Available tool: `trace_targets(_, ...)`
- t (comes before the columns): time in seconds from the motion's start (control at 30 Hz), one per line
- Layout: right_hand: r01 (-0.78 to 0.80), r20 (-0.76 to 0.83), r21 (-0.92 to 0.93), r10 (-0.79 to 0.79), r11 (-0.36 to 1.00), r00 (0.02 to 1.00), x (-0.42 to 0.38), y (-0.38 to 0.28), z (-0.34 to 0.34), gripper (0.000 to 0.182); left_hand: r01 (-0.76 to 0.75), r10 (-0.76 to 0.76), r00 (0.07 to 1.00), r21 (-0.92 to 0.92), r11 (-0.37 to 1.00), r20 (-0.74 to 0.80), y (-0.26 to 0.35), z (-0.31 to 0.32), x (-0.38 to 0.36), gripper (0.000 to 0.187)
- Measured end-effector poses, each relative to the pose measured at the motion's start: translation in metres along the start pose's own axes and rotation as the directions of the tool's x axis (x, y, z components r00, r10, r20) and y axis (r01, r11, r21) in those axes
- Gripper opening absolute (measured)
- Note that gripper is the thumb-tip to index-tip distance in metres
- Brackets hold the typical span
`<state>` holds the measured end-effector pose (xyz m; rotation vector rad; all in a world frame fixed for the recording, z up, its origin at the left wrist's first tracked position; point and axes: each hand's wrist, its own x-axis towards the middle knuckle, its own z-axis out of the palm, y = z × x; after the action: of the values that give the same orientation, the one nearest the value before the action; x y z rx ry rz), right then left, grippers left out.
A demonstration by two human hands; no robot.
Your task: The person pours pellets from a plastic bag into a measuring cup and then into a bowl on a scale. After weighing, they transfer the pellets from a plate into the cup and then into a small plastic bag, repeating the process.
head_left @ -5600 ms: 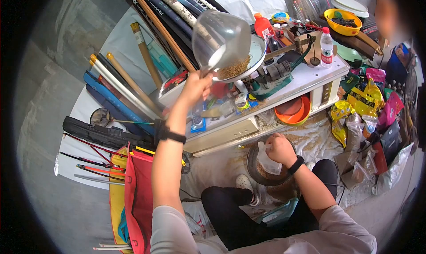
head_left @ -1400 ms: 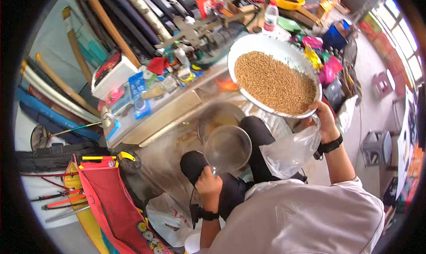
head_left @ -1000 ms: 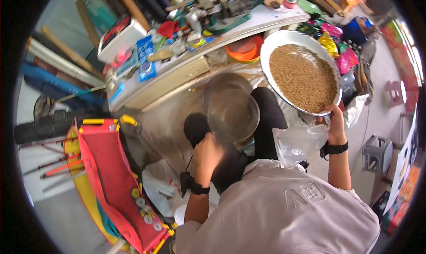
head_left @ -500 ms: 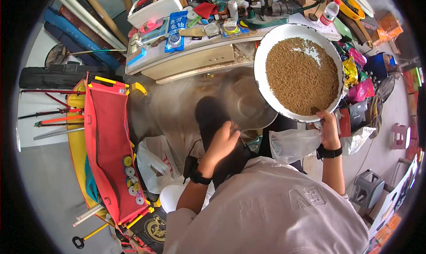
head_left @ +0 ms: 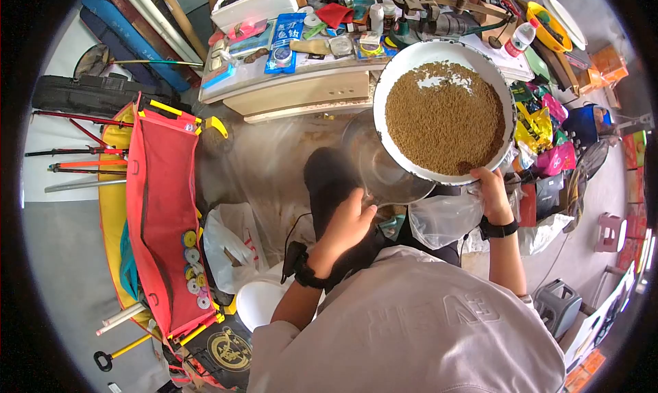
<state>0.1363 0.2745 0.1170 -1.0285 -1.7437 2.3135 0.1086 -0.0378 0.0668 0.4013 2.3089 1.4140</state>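
Observation:
A white enamel basin with a dark, chipped rim (head_left: pixel 386 140) holds a layer of brown pellets (head_left: pixel 445 122). My right hand (head_left: pixel 489 187) is closed on the basin's near rim, with the thumb at the inside edge. Partly under the basin is a dull, see-through round bowl (head_left: pixel 377 161). My left hand (head_left: pixel 349 221) grips this bowl's near left edge, its fingers partly hidden. A clear plastic bag (head_left: pixel 445 220) hangs just below the basin, close to my right wrist.
A cluttered worktable (head_left: pixel 301 70) spans the far side. At left stands a red fabric carrier (head_left: pixel 164 221) with yellow bars. A white plastic bag (head_left: pixel 233 245) and a white bucket (head_left: pixel 259 304) are near my left arm. A grey stool (head_left: pixel 558 305) stands at right.
The basin has shifted a little left with my right hand, and its pellets have spread, with the bare patch now nearer the far side. My left hand has barely moved.

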Motion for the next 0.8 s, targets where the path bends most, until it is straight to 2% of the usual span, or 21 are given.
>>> trace_targets(0.07, -0.014, 0.003, -0.007, 0.014, 1.000, 1.000, 0.000, 0.002, -0.001, 0.029, 0.010, -0.010, 1.000, -0.002, 1.000, 0.004, 0.002, -0.001, -0.001, 0.023)
trace_targets(0.33, 0.084, 0.107, 0.016, -0.086, 0.996, 0.991, 0.009, 0.009, -0.010, 0.033, 0.027, -0.026, 0.999, -0.016, 1.000, 0.023, -0.004, 0.002, 0.001, 0.026)
trace_targets(0.47, 0.096, 0.068, 0.024, -0.097, 0.995, 0.993, 0.006, 0.006, -0.006, 0.033, 0.042, -0.043, 0.999, 0.020, 0.999, 0.027, -0.003, 0.002, 0.002, 0.026)
trace_targets(0.53, 0.070, 0.091, -0.061, -0.064, 0.996, 0.994, 0.009, 0.007, -0.010, 0.033, 0.051, -0.051, 0.998, 0.019, 0.999, 0.030, -0.002, 0.001, 0.001, 0.025)
trace_targets(0.67, 0.085, 0.102, -0.031, -0.082, 0.996, 0.991, 0.008, 0.007, -0.007, 0.033, 0.045, -0.045, 0.999, 0.025, 0.999, 0.008, -0.003, 0.004, 0.001, 0.023)
trace_targets(0.8, 0.118, 0.134, -0.086, -0.106, 0.989, 0.985, 0.007, 0.004, -0.004, 0.035, 0.055, -0.055, 0.998, 0.010, 0.998, 0.001, 0.006, 0.002, 0.000, 0.023)
